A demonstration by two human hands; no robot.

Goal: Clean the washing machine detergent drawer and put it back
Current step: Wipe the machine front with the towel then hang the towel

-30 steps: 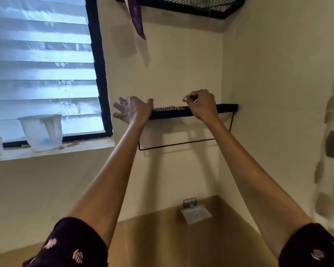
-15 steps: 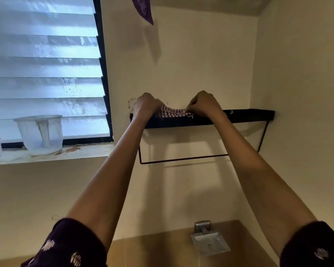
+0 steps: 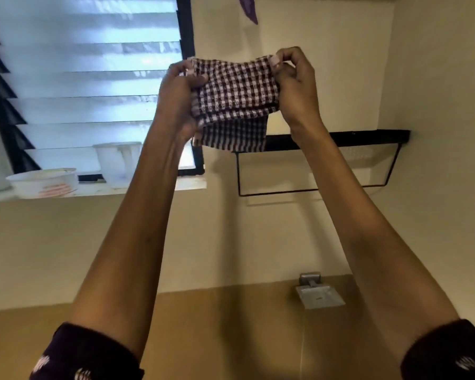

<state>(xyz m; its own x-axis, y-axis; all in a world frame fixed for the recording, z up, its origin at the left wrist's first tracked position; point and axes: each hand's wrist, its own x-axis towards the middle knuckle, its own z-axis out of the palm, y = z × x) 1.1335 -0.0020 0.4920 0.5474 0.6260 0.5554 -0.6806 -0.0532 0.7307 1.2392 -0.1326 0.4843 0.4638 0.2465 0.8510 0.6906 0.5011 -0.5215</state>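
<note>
A folded checked cloth (image 3: 235,100), dark purple and white, is held up in front of the wall above a black wall shelf (image 3: 368,135). My left hand (image 3: 176,97) grips its left edge with curled fingers. My right hand (image 3: 294,83) pinches its top right corner. The cloth's lower folds hang down to the shelf's front edge. Neither the detergent drawer nor the washing machine is in view.
A louvred window (image 3: 93,78) fills the upper left; on its sill (image 3: 148,187) stand a white jug (image 3: 118,163) and a white tub (image 3: 44,182). A metal soap dish (image 3: 318,296) is fixed low on the wall. A purple cloth tip (image 3: 248,8) hangs from above.
Both hands took hold of the checked cloth on the shelf and lifted it off; it now hangs between them above the shelf. The view has tilted upward slightly.
</note>
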